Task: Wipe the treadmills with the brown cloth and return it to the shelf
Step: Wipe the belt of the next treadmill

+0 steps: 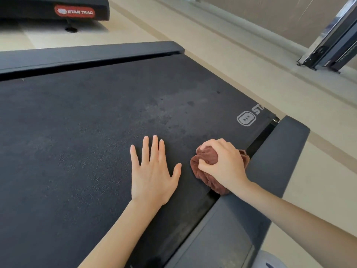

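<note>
A black treadmill belt [81, 132] fills most of the head view, with grey side rails along its far side [87, 55] and its right side [274, 167]. My right hand [222, 163] grips a bunched brown cloth [205, 172] and holds it down on the belt at its right edge, next to the right rail. My left hand [152, 171] lies flat on the belt with fingers spread, just left of the cloth. Darker damp patches mark the belt beyond the hands.
A second treadmill's rear end [58, 10] with a red Star Trac badge stands at the top left on the beige floor [222, 45]. A metal frame [332, 41] stands at the top right. A white logo [248, 117] is printed near the belt's right end.
</note>
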Demonstrator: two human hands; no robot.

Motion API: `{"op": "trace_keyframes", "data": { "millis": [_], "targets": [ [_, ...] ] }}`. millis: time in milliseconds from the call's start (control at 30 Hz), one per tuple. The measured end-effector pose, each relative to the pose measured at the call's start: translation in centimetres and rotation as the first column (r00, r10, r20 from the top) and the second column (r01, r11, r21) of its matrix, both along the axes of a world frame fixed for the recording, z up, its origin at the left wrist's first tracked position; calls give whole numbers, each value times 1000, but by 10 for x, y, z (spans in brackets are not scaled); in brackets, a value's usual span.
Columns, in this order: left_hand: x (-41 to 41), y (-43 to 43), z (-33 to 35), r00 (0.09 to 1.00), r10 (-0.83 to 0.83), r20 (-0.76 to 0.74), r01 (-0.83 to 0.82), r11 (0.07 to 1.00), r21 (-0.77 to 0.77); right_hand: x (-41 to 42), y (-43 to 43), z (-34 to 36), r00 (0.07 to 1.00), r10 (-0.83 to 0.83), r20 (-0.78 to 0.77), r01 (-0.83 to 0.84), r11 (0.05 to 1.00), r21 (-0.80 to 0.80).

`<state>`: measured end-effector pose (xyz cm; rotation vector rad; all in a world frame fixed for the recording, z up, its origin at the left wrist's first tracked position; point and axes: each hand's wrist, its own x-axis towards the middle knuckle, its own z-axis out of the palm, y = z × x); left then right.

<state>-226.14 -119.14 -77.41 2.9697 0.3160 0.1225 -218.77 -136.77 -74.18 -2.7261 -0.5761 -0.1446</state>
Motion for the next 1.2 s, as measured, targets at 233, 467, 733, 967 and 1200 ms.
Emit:
{"op": "trace_keyframes", "data": {
  "millis": [233, 467, 733, 967, 1200],
  "targets": [
    [-1, -4, 3, 997, 75, 20, -75, 997, -25, 65, 56, -9, 983, 178, 45, -182, 979, 93],
    [35, 16, 7, 939, 340, 49, -338, 940, -39, 163, 151, -14, 947, 313, 73, -319, 944, 88],
    [16, 7, 1, 926, 377, -19, -377, 926, 6, 134, 58, -10, 763, 644, 55, -646, 758, 84],
    [13, 16, 3, 939, 342, -45, -340, 939, 43, 121, 32, -16, 705, 703, 97, -708, 687, 163],
    [57, 48, -9, 884, 467, -10, -467, 884, 13, 183, 172, -17, 847, 524, 88, -531, 842, 92]
  ]
}}
